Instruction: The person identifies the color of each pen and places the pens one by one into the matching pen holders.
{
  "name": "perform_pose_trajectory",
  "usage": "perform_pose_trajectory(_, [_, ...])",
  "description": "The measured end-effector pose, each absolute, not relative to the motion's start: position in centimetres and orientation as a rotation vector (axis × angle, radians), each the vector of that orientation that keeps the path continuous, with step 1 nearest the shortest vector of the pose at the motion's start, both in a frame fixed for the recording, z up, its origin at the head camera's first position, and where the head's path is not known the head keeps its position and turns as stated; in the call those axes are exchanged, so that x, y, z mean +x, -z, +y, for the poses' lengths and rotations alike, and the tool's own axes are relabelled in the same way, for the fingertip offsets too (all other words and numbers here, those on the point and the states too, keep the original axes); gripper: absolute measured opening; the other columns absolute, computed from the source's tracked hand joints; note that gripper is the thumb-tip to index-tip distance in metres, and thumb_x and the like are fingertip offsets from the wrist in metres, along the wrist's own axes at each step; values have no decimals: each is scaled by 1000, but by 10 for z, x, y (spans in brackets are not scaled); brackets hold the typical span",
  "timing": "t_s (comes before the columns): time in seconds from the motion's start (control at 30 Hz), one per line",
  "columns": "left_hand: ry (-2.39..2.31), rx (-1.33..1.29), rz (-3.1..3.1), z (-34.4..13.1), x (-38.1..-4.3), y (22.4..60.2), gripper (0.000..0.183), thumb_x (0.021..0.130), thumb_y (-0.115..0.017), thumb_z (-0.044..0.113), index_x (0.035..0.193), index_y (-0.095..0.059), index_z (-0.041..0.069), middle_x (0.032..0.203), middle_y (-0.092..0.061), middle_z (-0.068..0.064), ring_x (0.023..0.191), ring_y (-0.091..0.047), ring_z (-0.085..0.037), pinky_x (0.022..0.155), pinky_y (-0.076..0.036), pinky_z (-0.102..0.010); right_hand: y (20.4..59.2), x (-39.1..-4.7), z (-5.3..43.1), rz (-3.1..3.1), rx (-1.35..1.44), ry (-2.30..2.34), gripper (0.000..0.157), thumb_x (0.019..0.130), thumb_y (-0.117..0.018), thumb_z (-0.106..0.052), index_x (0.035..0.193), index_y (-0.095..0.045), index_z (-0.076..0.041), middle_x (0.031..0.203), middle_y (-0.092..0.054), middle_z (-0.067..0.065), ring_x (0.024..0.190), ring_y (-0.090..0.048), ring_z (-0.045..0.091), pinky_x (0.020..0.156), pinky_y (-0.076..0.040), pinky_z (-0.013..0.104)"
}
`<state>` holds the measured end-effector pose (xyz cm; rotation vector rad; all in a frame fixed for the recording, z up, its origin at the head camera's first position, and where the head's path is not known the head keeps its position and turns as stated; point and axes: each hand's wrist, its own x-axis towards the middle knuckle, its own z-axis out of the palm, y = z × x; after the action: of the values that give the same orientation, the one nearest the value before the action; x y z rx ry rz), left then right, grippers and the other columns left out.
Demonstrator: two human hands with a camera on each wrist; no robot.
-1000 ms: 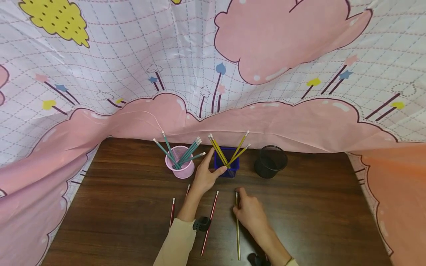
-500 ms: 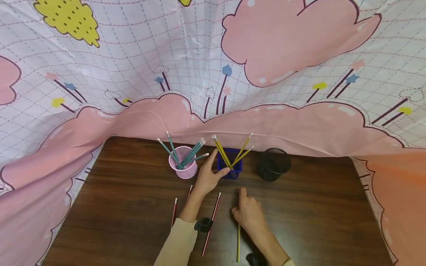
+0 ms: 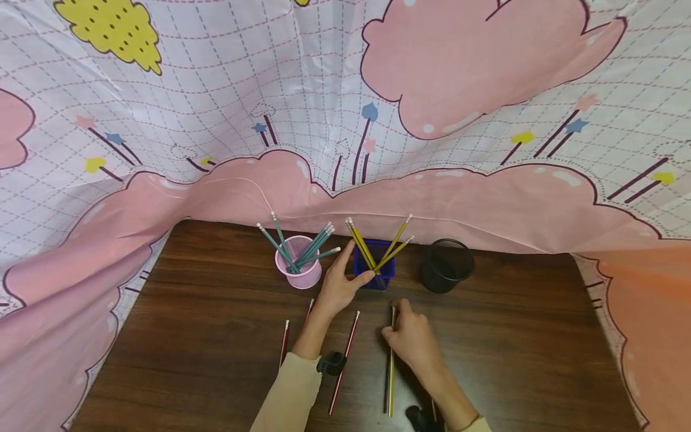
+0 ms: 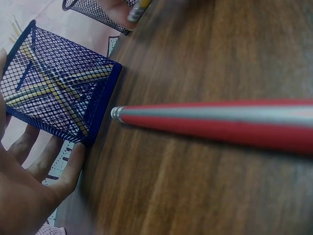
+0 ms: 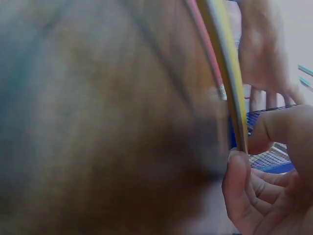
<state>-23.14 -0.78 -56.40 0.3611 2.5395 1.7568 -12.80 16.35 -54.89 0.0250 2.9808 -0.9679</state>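
The right hand (image 3: 412,336) pinches a yellow pencil (image 3: 391,384) between thumb and finger, near its white eraser end; half a second ago that end was hidden under the hand. The pencil is now raised off the desk (image 3: 502,336), its shadow running beside it, and the hand has shifted slightly to the right. The left hand (image 3: 339,291) remains as it was, thumb and fingers spread around the side of the blue cup (image 3: 384,281), touching it.

That cup is square-walled metal mesh with a solid rim, and slim yellow pencils (image 3: 363,247) lean in it, eraser ends up. To its left stands the round pink cup (image 3: 303,279), also mesh, holding teal pencils (image 3: 315,243) that fan outward; to its right is the round black cup (image 3: 439,281), its mesh dark and see-through. Nearer the person, glossy red pencils (image 3: 352,336) with silvery bands lie on the desk, one passing beside the left wrist. The desk is dark brown with streaky wood grain. Behind it hangs a creased pink-and-white cloth (image 3: 464,192) printed with clouds.
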Motion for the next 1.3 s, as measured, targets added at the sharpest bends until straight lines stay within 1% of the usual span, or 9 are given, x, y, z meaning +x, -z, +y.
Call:
perform_pose_trajectory(0.07, [-1763, 360, 2529, -8, -231, 564, 83, 76, -66, 50, 143, -18, 40, 144, -31, 0, 123, -40, -16, 76, -49, -22, 545, -131, 165, 2983, 28, 1003, 45, 66, -64, -9, 109, -53, -6, 53, -48, -8, 43, -43, 8, 39, -37, 24])
perform_pose_trajectory(0.27, [-1755, 341, 2520, -8, -230, 565, 82, 76, -65, 51, 142, -17, 42, 143, -33, 0, 122, -41, -17, 78, -49, -23, 535, -139, 170, 2989, 58, 1080, 46, 67, -62, -8, 111, -51, -8, 56, -50, -7, 41, -43, 9, 38, -37, 26])
perform_pose_trajectory(0.4, [-1761, 349, 2521, -8, -231, 565, 81, 77, -64, 51, 142, -17, 41, 143, -33, 1, 122, -40, -16, 78, -49, -24, 530, -142, 171, 2998, 74, 1091, 46, 67, -63, -10, 111, -51, -11, 58, -50, -8, 43, -45, 9, 41, -38, 26])
perform_pose_trajectory(0.67, [-1761, 347, 2531, -10, -230, 565, 81, 76, -65, 50, 142, -18, 41, 143, -33, 0, 122, -41, -15, 78, -49, -22, 526, -143, 171, 2988, 134, 1128, 51, 66, -63, -12, 115, -49, -16, 62, -51, -8, 49, -47, 11, 46, -39, 27])
perform_pose_trajectory(0.83, [-1755, 339, 2527, -10, -229, 564, 82, 76, -64, 52, 142, -17, 41, 144, -31, 0, 124, -39, -17, 79, -49, -22, 520, -144, 174, 3031, 130, 1230, 52, 67, -62, -10, 116, -48, -15, 64, -54, -8, 51, -50, 8, 49, -42, 26])
perform_pose_trajectory(0.97, [-1743, 337, 2530, -10, -229, 564, 82, 76, -64, 52, 142, -17, 41, 143, -33, 0, 122, -41, -18, 78, -49, -23, 511, -147, 177, 3090, 98, 1321, 50, 69, -61, -8, 117, -49, -14, 66, -55, -9, 53, -50, 6, 49, -42, 25])
perform_pose_trajectory(1.07, [-1750, 348, 2538, -10, -229, 564, 82, 76, -65, 51, 143, -18, 39, 143, -33, -1, 122, -41, -18, 78, -49, -23, 505, -150, 179, 3131, 65, 1367, 51, 71, -60, -6, 119, -48, -12, 67, -56, -7, 52, -50, 6, 47, -42, 24])
perform_pose_trajectory(1.17, [-1766, 372, 2547, -9, -230, 563, 82, 77, -66, 49, 143, -20, 35, 144, -32, -3, 123, -40, -19, 77, -50, -23, 499, -155, 180, 3148, 53, 1410, 52, 71, -59, -4, 121, -47, -12, 69, -57, -6, 52, -51, 6, 46, -43, 23])
perform_pose_trajectory(1.3, [-1775, 384, 2556, -9, -229, 562, 82, 77, -66, 48, 144, -22, 31, 144, -31, -4, 123, -40, -19, 75, -51, -24, 495, -158, 181, 3155, 59, 1428, 53, 71, -59, -4, 121, -46, -14, 72, -57, -8, 55, -54, 4, 48, -45, 23])
